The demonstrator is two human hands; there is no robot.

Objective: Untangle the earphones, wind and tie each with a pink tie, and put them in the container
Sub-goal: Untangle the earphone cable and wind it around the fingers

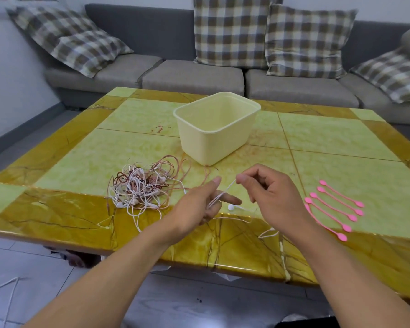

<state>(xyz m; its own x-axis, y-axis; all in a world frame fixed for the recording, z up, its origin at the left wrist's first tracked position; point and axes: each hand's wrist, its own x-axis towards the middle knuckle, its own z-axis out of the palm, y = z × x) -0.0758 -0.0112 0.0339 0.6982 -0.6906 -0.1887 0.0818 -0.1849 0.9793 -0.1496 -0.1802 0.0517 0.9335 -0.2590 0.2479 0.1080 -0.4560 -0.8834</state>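
At about nine o'clock from my hands, a tangled pile of earphones [142, 188], white and rose-brown cords knotted together, lies on the table [64, 162]. My left hand [199, 207] has its fingers spread and a white cord [225, 190] looped around them; its grip is a loose hold on those turns. One white earbud [231, 207] lies on the table just at three o'clock of that hand. The cord runs taut up to my right hand [270, 190], whose thumb and forefinger are pinched on its end.

At twelve o'clock, behind both hands, the pale yellow container [213, 147] stands upright and open; what I can see of its inside holds nothing. I can read no label or writing on it.

At three o'clock, five pink ties [334, 207] lie side by side on the table, untouched, well apart from the pile.
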